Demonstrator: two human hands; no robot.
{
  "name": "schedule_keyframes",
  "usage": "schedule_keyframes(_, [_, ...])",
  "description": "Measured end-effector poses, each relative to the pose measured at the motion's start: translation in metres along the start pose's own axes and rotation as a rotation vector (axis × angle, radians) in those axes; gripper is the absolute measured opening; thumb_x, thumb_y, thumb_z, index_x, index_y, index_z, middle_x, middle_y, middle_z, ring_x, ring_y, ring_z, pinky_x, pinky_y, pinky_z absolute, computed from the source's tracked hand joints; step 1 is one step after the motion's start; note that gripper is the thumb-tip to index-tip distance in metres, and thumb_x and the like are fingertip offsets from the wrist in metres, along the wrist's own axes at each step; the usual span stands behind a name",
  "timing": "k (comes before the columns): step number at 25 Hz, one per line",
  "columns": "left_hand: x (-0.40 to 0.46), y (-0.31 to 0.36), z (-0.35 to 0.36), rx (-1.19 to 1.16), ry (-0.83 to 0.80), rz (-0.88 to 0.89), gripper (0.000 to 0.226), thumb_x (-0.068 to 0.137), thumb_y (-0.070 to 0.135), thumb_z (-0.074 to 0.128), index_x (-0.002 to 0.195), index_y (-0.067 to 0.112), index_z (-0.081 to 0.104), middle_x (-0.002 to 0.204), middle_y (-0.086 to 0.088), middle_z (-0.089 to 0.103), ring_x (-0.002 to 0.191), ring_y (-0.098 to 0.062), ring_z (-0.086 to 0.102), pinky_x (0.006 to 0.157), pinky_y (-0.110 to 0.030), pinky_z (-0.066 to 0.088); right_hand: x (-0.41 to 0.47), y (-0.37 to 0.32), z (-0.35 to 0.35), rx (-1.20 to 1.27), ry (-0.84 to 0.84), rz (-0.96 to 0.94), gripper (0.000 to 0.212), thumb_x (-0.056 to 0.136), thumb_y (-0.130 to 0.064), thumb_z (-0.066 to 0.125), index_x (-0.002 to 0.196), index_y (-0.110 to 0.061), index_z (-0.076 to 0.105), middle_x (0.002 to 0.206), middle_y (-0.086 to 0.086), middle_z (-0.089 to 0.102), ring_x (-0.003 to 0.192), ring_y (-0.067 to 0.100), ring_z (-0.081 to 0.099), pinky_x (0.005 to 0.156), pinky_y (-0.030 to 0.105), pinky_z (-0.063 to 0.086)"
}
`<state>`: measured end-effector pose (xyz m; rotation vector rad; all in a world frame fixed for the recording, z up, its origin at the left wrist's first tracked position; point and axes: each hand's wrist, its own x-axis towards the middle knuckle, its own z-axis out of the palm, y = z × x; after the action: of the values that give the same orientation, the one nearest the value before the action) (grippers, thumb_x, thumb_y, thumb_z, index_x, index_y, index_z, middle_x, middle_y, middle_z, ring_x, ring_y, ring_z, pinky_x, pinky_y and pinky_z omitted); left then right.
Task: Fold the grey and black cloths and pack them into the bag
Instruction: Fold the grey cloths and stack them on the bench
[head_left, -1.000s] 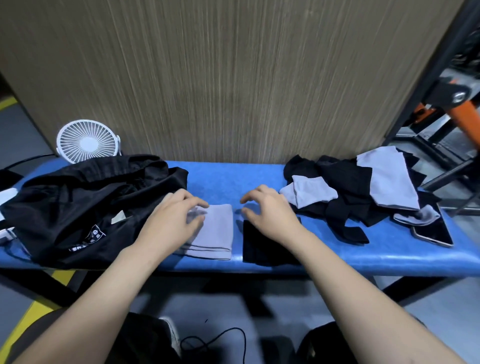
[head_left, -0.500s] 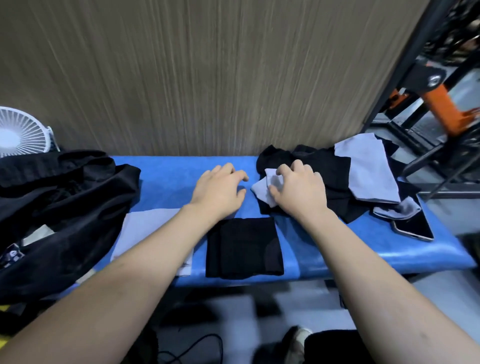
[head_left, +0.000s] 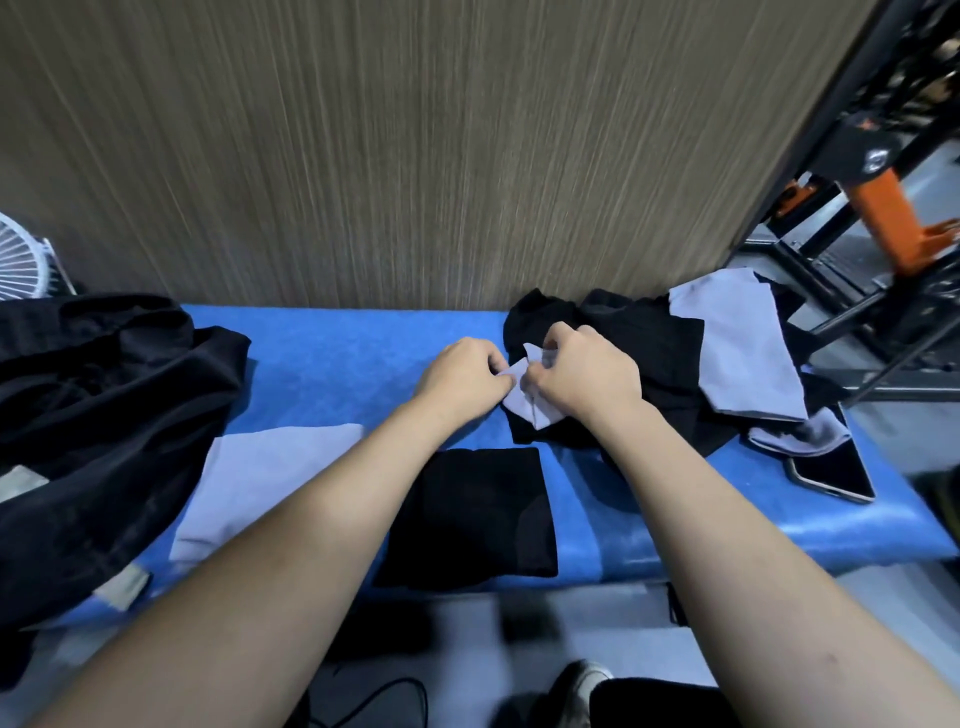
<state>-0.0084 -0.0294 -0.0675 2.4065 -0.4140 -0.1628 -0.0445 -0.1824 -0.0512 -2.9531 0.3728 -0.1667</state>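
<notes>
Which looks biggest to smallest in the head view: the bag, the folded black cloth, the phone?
1. Bag, partly cut off at the left edge.
2. Folded black cloth.
3. Phone, partly under a grey cloth.

Left hand (head_left: 464, 375) and right hand (head_left: 584, 375) pinch small grey cloth (head_left: 524, 400) at edge of cloth pile (head_left: 649, 358). Folded grey cloth (head_left: 270, 473), folded black cloth (head_left: 478, 514) on blue bench (head_left: 343, 364). Black bag (head_left: 93, 415) at left. Phone (head_left: 831, 470) at right.

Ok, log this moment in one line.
left hand: pinching grey cloth | right hand: pinching it too | folded: grey, black | bag: not packed
</notes>
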Motion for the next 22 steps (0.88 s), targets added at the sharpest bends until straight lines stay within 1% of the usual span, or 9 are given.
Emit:
schedule_keyframes(4, [-0.011, 0.005, -0.005, -0.060, 0.030, 0.017, 0.008, 0.087, 0.023, 0.062, 0.082, 0.027, 0.057, 0.079, 0.010, 0.063, 0.085, -0.016, 0.061, 0.075, -0.034, 0.051, -0.009, -0.003, -0.001, -0.078, -0.043, -0.083, 0.048, 0.092, -0.051, 0.050, 0.137, -0.035, 0.046, 0.118, 0.005, 0.060, 0.107, 0.027, 0.061, 0.078, 0.037, 0.047])
schedule_keyframes(8, [-0.018, 0.001, -0.011, -0.174, -0.020, 0.100, 0.016, 0.088, 0.013, 0.060, 0.092, 0.027, 0.054, 0.082, 0.001, 0.068, 0.071, -0.010, 0.056, 0.063, -0.028, 0.042, -0.012, -0.009, -0.002, -0.119, -0.005, -0.080, 0.029, 0.093, -0.036, 0.050, 0.118, -0.023, 0.054, 0.098, 0.004, 0.064, 0.087, 0.028, 0.062, 0.065, 0.033, 0.039])
schedule_keyframes(11, [-0.022, 0.001, -0.018, -0.223, 0.004, 0.148, 0.020, 0.087, 0.009, 0.054, 0.092, 0.028, 0.056, 0.084, -0.006, 0.066, 0.063, -0.012, 0.050, 0.061, -0.028, 0.041, -0.015, -0.018, -0.008, -0.137, 0.067, -0.123, 0.028, 0.093, -0.026, 0.048, 0.120, -0.021, 0.052, 0.099, 0.009, 0.068, 0.086, 0.035, 0.065, 0.064, 0.034, 0.039])
schedule_keyframes(13, [-0.022, -0.001, -0.028, -0.225, 0.068, 0.175, 0.023, 0.086, 0.008, 0.050, 0.091, 0.029, 0.059, 0.086, -0.007, 0.062, 0.067, -0.020, 0.052, 0.061, -0.028, 0.040, -0.016, -0.023, -0.018, -0.055, 0.187, -0.100, 0.041, 0.091, -0.022, 0.050, 0.131, -0.025, 0.049, 0.099, 0.013, 0.069, 0.088, 0.038, 0.065, 0.065, 0.036, 0.038])
schedule_keyframes(14, [-0.021, -0.003, -0.036, -0.210, 0.118, 0.185, 0.026, 0.086, 0.007, 0.049, 0.091, 0.030, 0.061, 0.089, -0.005, 0.059, 0.071, -0.018, 0.053, 0.063, -0.026, 0.040, -0.017, -0.026, -0.024, 0.025, 0.262, -0.076, 0.047, 0.089, -0.019, 0.051, 0.136, -0.026, 0.047, 0.097, 0.013, 0.069, 0.088, 0.038, 0.064, 0.065, 0.037, 0.038])
schedule_keyframes(16, [-0.021, -0.015, -0.055, -0.175, 0.234, 0.195, 0.030, 0.088, 0.005, 0.047, 0.092, 0.028, 0.066, 0.093, 0.002, 0.053, 0.078, -0.006, 0.053, 0.066, -0.018, 0.039, -0.019, -0.033, -0.031, 0.251, 0.367, -0.025, 0.056, 0.086, -0.012, 0.051, 0.139, -0.030, 0.046, 0.088, 0.010, 0.065, 0.083, 0.036, 0.060, 0.065, 0.038, 0.040])
schedule_keyframes(18, [-0.026, -0.036, -0.078, -0.152, 0.335, 0.189, 0.033, 0.090, 0.003, 0.045, 0.092, 0.026, 0.068, 0.095, 0.006, 0.049, 0.081, 0.002, 0.051, 0.068, -0.010, 0.036, -0.020, -0.046, -0.031, 0.445, 0.380, -0.008, 0.059, 0.083, -0.007, 0.050, 0.136, -0.032, 0.047, 0.084, 0.004, 0.061, 0.078, 0.031, 0.057, 0.063, 0.037, 0.042])
schedule_keyframes(20, [-0.034, -0.062, -0.095, -0.120, 0.392, 0.182, 0.035, 0.092, 0.001, 0.044, 0.096, 0.024, 0.070, 0.098, 0.006, 0.048, 0.083, 0.001, 0.052, 0.072, -0.008, 0.036, -0.020, -0.062, -0.024, 0.469, 0.360, -0.029, 0.057, 0.082, -0.005, 0.050, 0.131, -0.034, 0.048, 0.093, -0.003, 0.061, 0.079, 0.025, 0.055, 0.063, 0.035, 0.042])
schedule_keyframes(22, [-0.043, -0.088, -0.105, -0.032, 0.400, 0.160, 0.034, 0.093, 0.003, 0.044, 0.102, 0.025, 0.069, 0.099, 0.007, 0.045, 0.084, -0.005, 0.053, 0.077, -0.019, 0.044, -0.018, -0.078, -0.013, 0.443, 0.335, -0.073, 0.047, 0.083, -0.006, 0.051, 0.123, -0.031, 0.052, 0.102, -0.007, 0.061, 0.084, 0.022, 0.057, 0.064, 0.035, 0.044])
